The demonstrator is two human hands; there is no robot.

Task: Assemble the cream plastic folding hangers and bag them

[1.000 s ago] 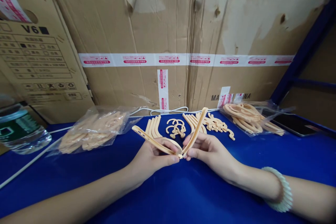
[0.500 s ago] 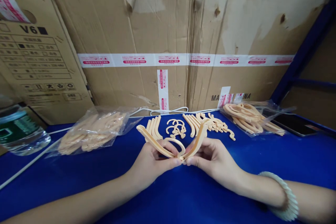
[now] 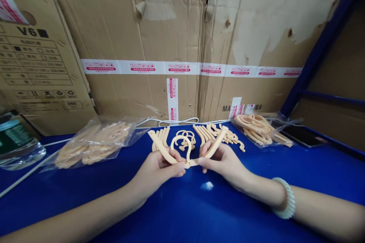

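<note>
Between my hands is a beige plastic clothes hanger, its hook (image 3: 189, 151) standing up from the centre joint and its two arms spread in a wide V. My left hand (image 3: 162, 169) pinches the left hanger arm (image 3: 160, 145) close to the joint. On the other side, my right hand (image 3: 228, 165) grips the right hanger arm (image 3: 217, 143) near its inner end. Just behind lie several loose hooks (image 3: 192, 146), partly hidden by the held hook. Loose hanger arms lie in a left row (image 3: 163, 136) and a right row (image 3: 203, 133).
Clear bags of beige hanger parts lie at left (image 3: 94, 142) and right (image 3: 253, 129). A water bottle (image 3: 19, 144) stands far left, a dark phone (image 3: 299, 136) far right. A white cable (image 3: 28, 176) crosses the blue table (image 3: 182, 209). Cardboard (image 3: 128, 95) walls the back.
The hanger's centre has turned so the hook now stands upright and faces me, and the arms have opened wider. My hands have moved slightly apart at the joint. The view has shifted a little.
</note>
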